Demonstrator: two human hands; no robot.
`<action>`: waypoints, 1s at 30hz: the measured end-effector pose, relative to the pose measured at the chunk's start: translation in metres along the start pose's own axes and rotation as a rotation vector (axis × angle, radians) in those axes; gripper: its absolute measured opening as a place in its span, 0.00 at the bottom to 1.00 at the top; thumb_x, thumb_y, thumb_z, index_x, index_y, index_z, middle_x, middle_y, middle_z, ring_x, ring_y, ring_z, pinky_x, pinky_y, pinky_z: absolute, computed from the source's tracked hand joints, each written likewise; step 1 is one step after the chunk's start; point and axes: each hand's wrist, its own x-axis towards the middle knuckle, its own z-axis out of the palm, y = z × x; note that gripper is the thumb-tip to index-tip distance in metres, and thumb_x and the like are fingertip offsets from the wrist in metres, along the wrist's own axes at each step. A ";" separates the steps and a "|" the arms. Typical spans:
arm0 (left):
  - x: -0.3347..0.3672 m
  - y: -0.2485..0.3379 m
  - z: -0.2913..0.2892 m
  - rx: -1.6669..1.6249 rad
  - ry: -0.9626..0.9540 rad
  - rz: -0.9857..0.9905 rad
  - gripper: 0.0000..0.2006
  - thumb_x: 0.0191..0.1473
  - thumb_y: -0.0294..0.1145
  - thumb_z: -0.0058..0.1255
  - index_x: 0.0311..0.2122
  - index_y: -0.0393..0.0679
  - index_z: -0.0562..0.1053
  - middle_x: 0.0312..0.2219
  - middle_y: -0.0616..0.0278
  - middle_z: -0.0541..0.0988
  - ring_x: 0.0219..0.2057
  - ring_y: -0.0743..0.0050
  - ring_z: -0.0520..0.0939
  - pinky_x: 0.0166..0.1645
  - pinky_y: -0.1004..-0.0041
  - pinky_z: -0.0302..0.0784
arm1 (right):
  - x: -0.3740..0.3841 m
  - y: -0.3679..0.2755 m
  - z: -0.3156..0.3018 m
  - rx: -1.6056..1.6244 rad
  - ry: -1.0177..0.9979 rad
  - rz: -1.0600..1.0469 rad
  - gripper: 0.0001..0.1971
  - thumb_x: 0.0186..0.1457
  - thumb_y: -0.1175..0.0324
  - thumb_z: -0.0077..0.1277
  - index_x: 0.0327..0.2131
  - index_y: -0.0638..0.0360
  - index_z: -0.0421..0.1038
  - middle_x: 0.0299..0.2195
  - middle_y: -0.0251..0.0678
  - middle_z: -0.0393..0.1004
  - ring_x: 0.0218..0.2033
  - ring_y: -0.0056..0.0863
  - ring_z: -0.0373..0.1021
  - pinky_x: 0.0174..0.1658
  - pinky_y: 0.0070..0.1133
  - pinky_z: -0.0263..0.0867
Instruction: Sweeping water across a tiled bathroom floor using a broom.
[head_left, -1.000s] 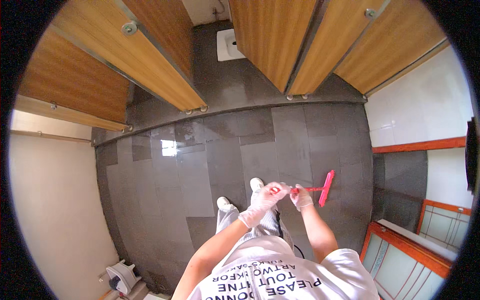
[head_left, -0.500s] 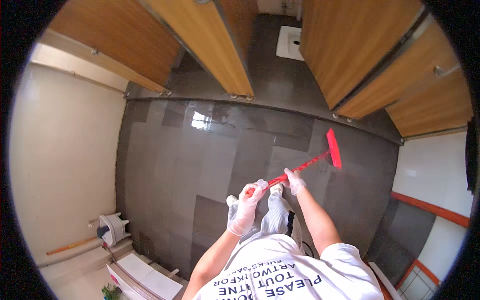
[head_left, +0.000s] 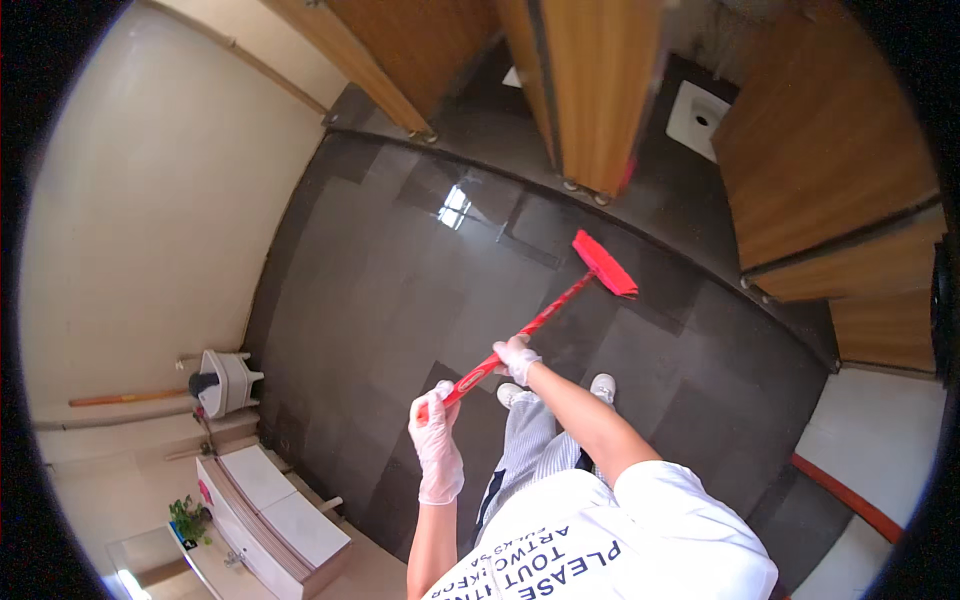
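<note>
A red broom (head_left: 545,313) slants across the view, its pink-red bristle head (head_left: 605,265) on or just above the dark tiled floor; which of the two I cannot tell. My left hand (head_left: 434,430), in a clear plastic glove, is closed round the top end of the handle. Farther down the shaft my right hand (head_left: 517,358), gloved the same way, wraps round it. The bristle head lies ahead and to the right of my white shoes, a short way from the raised step under the stalls.
Wooden stall partitions (head_left: 590,100) and a white squat toilet (head_left: 698,118) stand beyond the step (head_left: 690,262). At the left wall is a grey-white mop bucket (head_left: 230,384). A washbasin cabinet (head_left: 275,500) with a green plant (head_left: 187,520) sits at lower left.
The broom head has moved left and slightly away from the step's right end. Both hands have shifted left with the handle, my left one also lower. My view has turned, tilting the room.
</note>
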 end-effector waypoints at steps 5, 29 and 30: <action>0.012 0.026 -0.086 0.014 0.263 0.102 0.08 0.48 0.36 0.43 0.28 0.42 0.66 0.30 0.63 0.72 0.35 0.75 0.71 0.42 0.72 0.67 | -0.004 0.024 0.131 -0.034 -0.151 0.118 0.32 0.42 0.77 0.37 0.47 0.59 0.28 0.32 0.43 0.61 0.22 0.32 0.66 0.21 0.29 0.67; -0.065 0.092 -0.078 1.007 -0.216 0.867 0.15 0.34 0.32 0.54 0.32 0.46 0.67 0.29 0.63 0.71 0.33 0.66 0.71 0.45 0.67 0.61 | -0.133 0.012 0.135 0.039 -0.813 0.226 0.07 0.46 0.65 0.44 0.25 0.53 0.58 0.15 0.30 0.62 0.14 0.17 0.60 0.17 0.13 0.58; -0.076 0.091 -0.069 0.884 -0.366 0.782 0.13 0.35 0.29 0.53 0.31 0.45 0.67 0.27 0.63 0.70 0.32 0.68 0.70 0.44 0.67 0.61 | -0.150 0.006 0.113 0.040 -0.751 0.199 0.07 0.47 0.66 0.43 0.25 0.54 0.57 0.16 0.30 0.62 0.15 0.17 0.60 0.17 0.13 0.58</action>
